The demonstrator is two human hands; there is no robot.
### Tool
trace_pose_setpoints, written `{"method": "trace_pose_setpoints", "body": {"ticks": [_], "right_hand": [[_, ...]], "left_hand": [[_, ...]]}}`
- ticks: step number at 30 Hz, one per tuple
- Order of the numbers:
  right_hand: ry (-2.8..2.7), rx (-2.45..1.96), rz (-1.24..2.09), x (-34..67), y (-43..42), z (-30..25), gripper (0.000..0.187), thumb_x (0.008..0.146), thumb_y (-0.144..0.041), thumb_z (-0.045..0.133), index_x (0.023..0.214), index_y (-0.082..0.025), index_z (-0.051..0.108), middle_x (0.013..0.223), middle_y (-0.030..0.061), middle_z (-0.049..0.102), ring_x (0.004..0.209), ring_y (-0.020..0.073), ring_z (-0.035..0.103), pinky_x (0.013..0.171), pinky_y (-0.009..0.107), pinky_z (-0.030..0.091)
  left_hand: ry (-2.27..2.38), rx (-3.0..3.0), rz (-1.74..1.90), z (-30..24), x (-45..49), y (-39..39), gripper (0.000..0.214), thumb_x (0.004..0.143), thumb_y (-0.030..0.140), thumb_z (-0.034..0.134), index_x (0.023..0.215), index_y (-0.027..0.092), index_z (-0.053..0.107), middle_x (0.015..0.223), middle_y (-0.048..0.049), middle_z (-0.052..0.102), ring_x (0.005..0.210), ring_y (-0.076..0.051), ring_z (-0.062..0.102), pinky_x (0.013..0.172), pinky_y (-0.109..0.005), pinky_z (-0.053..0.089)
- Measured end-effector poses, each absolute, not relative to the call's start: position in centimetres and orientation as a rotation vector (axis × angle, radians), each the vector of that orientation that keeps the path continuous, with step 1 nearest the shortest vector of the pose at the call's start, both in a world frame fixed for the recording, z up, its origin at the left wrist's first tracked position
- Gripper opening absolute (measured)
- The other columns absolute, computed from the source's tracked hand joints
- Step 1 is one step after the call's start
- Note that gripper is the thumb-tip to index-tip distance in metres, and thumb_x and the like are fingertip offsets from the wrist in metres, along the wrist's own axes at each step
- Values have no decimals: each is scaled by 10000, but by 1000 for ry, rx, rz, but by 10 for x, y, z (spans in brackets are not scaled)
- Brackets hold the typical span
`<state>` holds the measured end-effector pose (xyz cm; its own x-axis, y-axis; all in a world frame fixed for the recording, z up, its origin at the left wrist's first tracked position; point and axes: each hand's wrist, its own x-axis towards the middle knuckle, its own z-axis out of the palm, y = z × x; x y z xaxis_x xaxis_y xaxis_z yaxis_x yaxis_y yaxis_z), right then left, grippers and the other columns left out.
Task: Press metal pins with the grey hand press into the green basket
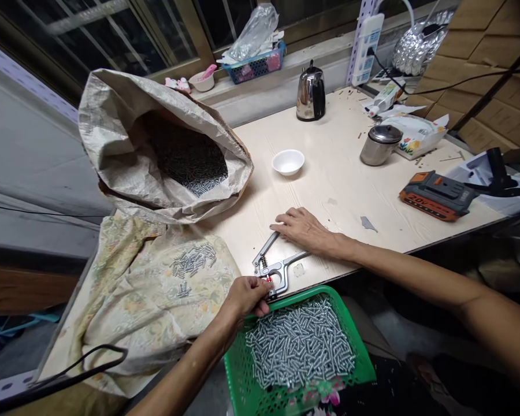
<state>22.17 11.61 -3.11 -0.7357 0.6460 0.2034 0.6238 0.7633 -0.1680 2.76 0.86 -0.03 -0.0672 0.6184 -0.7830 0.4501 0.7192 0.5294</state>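
Note:
A metal hand press tool (274,267) with two long handles lies at the near edge of the table (338,173). My right hand (303,229) rests on the handles, fingers lying over the upper one. My left hand (245,296) is closed in a pinch at the tool's jaw, on something too small to make out. Right below it, a green basket (364,359) is filled with several small metal pieces. More such pieces (193,260) lie scattered on a floral cloth (143,300) to the left.
A big open sack (121,138) of dark small parts sits at the table's left. A white bowl (288,162), kettle (311,92), lidded steel pot (379,144), orange battery pack (437,195) and packets stand farther back and right. A black cable (69,370) lies at the near left.

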Motion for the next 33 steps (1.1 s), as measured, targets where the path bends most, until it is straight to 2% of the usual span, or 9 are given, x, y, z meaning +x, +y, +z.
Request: {"method": "trace_pose_setpoints", "body": {"ticks": [6,11,18,22,23,25,27,30,33], "right_hand": [[-2828,-842,213,230,121,-30,530,871,-568,568,1218,-167,557,1149,101,600,1058,264,450,883,390,326],[-2833,-990,101,227,127,-34,192,969,-269,470,1045,-202,633,1017,71,624,962,234,459,794,359,305],[-2790,-1033,145,222,134,-36,233,978,-234,433,897,-190,648,938,64,630,901,218,450,771,352,301],[-2796,-973,310,235,126,-28,226,962,-312,471,1040,-185,641,1027,91,617,943,227,478,808,351,363],[-2792,-945,366,240,123,-27,310,940,-390,514,1135,-169,611,1083,110,606,980,237,487,839,360,383],[-2781,-903,447,250,118,-28,665,847,-584,585,1314,-119,494,1223,166,555,1107,283,474,931,410,393],[-2780,-886,480,259,113,-31,953,750,-733,585,1415,-83,375,1357,213,466,1253,344,395,1022,476,351],[-2798,-874,488,266,110,-34,1031,727,-785,552,1449,-85,321,1434,222,393,1342,369,305,1078,517,302],[-2808,-855,503,264,106,-30,933,733,-727,607,1380,-85,408,1347,208,474,1259,343,397,1037,493,364]], "left_hand": [[1690,777,232,4,31,7,257,776,332,692,669,150,547,413,19,583,359,-92,518,444,-190,406],[1673,731,253,4,30,7,191,808,260,665,709,137,559,428,13,598,374,-84,542,437,-169,410],[1707,688,275,4,32,6,161,801,247,669,744,128,576,435,5,608,390,-98,567,445,-178,441],[1686,715,291,3,32,5,189,796,277,669,717,136,571,424,23,586,380,-92,550,434,-176,433],[1682,721,288,3,31,4,188,805,278,658,715,138,570,420,25,581,375,-89,543,430,-174,430],[1680,727,286,2,31,4,185,812,279,649,718,139,573,416,30,572,369,-86,533,423,-173,426],[1683,726,294,1,30,4,188,799,287,664,721,139,578,413,39,561,366,-88,530,416,-175,423],[1689,717,306,1,30,3,199,778,300,688,725,140,581,410,46,552,362,-90,526,414,-180,421],[1702,705,317,2,31,3,196,773,294,693,724,144,576,414,47,554,359,-87,521,422,-183,427]]}}
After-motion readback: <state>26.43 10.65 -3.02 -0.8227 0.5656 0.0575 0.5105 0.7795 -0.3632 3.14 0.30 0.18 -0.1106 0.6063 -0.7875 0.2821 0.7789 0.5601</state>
